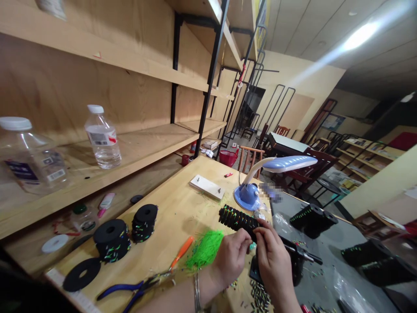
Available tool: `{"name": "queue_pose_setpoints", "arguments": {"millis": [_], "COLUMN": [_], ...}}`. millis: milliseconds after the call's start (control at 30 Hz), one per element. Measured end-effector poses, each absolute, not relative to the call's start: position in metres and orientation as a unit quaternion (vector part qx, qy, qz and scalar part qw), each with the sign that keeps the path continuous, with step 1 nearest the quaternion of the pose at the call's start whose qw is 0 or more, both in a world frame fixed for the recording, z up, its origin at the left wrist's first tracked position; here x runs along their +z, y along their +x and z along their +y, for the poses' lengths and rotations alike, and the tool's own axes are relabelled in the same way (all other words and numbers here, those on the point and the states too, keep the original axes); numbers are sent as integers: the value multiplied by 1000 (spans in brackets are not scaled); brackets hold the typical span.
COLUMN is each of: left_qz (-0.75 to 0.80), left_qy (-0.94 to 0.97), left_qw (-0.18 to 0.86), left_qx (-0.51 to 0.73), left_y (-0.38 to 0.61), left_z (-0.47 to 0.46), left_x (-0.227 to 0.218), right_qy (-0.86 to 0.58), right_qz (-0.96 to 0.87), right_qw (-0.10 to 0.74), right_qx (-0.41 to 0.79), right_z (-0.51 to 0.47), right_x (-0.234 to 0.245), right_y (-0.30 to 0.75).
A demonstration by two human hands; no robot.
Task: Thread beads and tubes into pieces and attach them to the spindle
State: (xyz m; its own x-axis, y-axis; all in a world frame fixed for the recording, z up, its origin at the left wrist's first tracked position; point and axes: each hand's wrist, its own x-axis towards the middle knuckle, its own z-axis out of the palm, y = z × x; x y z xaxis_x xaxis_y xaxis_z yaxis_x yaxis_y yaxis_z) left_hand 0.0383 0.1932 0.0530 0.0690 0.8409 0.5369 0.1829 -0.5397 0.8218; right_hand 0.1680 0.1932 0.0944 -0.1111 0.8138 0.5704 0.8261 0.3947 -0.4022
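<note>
My left hand (233, 254), with a bracelet at the wrist, is closed in a pinch in front of a stack of black foam discs (239, 218) threaded on a shaft. Small coloured bits show between the discs. My right hand (274, 254) is closed beside it, its fingertips together at the near end of the stack; whatever the fingers of either hand pinch is hidden. Behind the right hand, a black holder with a metal rod (308, 255) sticks out to the right. A pile of bright green thin strands (206, 249) lies left of my left hand.
On the wooden table are blue-handled pliers (122, 288), an orange-handled tool (182, 252), black disc stacks (111, 239), a white block (207, 187) and a blue desk lamp (247, 196). Several small dark pieces (259, 298) lie below my hands. Bottles (102, 141) stand on the left shelf.
</note>
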Motion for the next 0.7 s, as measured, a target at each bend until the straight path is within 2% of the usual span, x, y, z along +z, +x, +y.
{"name": "queue_pose_setpoints", "arguments": {"millis": [700], "left_qz": [446], "left_qy": [625], "left_qw": [296], "left_qx": [568], "left_y": [44], "left_z": [190], "left_x": [39], "right_qy": [-579], "right_qz": [-732], "right_qw": [358], "right_qx": [-14], "right_z": [193], "right_x": [97], "right_y": [161]}}
